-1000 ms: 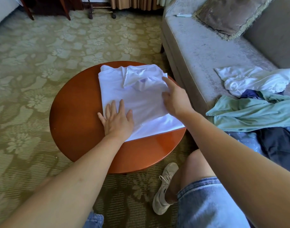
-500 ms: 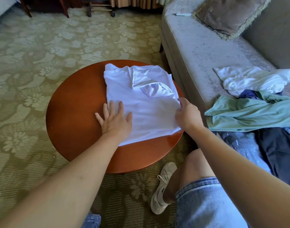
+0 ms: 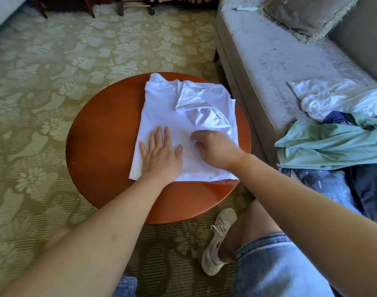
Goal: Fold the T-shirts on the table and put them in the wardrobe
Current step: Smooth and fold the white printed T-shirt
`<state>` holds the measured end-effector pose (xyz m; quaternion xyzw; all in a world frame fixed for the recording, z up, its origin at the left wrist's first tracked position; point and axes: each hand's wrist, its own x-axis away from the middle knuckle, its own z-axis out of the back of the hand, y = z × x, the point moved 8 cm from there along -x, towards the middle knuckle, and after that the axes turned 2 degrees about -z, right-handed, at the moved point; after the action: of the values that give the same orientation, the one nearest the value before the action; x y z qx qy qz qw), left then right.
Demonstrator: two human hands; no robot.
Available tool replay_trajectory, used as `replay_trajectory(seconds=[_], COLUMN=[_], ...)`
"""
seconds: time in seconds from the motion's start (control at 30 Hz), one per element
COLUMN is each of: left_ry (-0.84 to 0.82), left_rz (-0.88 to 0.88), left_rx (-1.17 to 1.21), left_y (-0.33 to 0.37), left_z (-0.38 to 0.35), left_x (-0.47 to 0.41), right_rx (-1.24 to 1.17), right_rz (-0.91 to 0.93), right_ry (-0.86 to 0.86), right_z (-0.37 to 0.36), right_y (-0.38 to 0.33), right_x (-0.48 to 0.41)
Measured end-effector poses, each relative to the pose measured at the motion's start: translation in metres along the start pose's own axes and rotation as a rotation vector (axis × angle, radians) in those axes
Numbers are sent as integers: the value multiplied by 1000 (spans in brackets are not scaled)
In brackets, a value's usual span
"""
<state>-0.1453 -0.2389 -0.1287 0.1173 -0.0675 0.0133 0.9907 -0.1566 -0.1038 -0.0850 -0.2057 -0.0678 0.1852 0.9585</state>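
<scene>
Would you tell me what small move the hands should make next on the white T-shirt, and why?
Probably smooth the right hand forward over the puffed fold just beyond it, with the left hand flat on the white T-shirt as an anchor. That fold stands up off the cloth, so folding further now would likely trap a crease.

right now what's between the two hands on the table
Only a narrow strip of shirt separates the left hand and right hand, nothing else, as the head view shows.
</scene>
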Motion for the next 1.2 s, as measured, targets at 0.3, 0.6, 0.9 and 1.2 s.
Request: replay_trajectory(seconds=[0.3,0.6,0.9,1.2], left_ry=[-33,-112,-26,109], left_rz=[-106,-190,218,418], left_rx=[-64,-123,-282,99], left_y=[-15,-49,-128,-111], left_z=[5,18,81,32], left_x=[-6,-29,-52,-8], right_rx=[259,281,382,188], right_rz=[-712,-314,-269,-262], right_ry=[204,-52,49,93], right_z=[33,-14,4,-27], right_y=[84,51,17,22], right_x=[-57,-46,-29,-3])
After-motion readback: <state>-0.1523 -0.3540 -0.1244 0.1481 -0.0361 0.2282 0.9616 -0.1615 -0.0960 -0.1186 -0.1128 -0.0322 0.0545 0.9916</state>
